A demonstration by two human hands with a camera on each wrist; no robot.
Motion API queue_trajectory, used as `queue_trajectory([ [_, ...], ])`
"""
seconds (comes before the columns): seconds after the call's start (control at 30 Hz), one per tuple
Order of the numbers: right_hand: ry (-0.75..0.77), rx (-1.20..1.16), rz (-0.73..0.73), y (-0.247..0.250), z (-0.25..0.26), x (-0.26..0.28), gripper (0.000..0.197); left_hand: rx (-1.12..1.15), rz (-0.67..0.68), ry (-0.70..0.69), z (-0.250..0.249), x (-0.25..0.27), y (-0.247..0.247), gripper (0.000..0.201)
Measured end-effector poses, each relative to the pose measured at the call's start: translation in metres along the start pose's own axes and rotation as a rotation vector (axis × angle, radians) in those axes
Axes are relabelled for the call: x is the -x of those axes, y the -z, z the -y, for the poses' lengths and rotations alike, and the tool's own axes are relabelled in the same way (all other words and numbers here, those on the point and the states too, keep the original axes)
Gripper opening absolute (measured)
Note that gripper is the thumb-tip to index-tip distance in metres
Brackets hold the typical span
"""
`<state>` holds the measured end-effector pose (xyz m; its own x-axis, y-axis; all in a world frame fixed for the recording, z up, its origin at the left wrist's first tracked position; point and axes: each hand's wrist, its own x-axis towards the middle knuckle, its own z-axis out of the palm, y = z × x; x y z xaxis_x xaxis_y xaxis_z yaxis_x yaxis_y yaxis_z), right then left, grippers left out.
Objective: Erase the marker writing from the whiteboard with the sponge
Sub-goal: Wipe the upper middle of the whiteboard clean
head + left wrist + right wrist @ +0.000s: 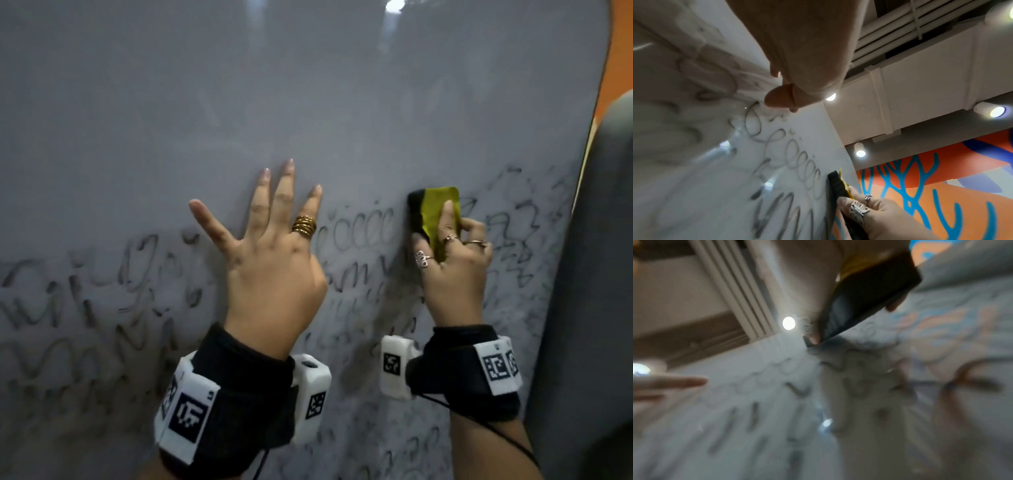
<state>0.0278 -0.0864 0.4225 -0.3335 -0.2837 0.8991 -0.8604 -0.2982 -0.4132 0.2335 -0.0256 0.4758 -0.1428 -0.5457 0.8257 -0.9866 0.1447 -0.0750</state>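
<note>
The whiteboard [308, 85] fills the head view; its upper half is wiped, its lower half carries smeared black marker writing [359, 229]. My right hand [452, 260] grips a yellow sponge with a black pad [433, 214] and presses it against the board at the top edge of the writing. My left hand [270, 246] rests flat on the board with its fingers spread straight. In the left wrist view the sponge [836, 183] stands edge-on to the board beside looped writing [793, 155]. The right wrist view is blurred; the sponge's dark pad [865, 301] meets the board there.
The board's right edge [582, 154] borders an orange wall [620, 61]. A grey rounded mass [596, 274] stands at the far right. In the left wrist view there are a ceiling duct [920, 91], spotlights and an orange and blue mural [920, 186].
</note>
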Motion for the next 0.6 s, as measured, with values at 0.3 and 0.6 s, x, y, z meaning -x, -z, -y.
queue_trajectory([
  [0.3, 0.314, -0.051, 0.059, -0.014, 0.045, 0.027, 0.059, -0.022, -0.060, 0.048, -0.005, 0.003, -0.021, 0.074],
  [0.6, 0.154, -0.010, 0.034, -0.002, -0.023, -0.019, 0.061, -0.020, -0.029, 0.074, -0.001, 0.001, -0.025, 0.082],
])
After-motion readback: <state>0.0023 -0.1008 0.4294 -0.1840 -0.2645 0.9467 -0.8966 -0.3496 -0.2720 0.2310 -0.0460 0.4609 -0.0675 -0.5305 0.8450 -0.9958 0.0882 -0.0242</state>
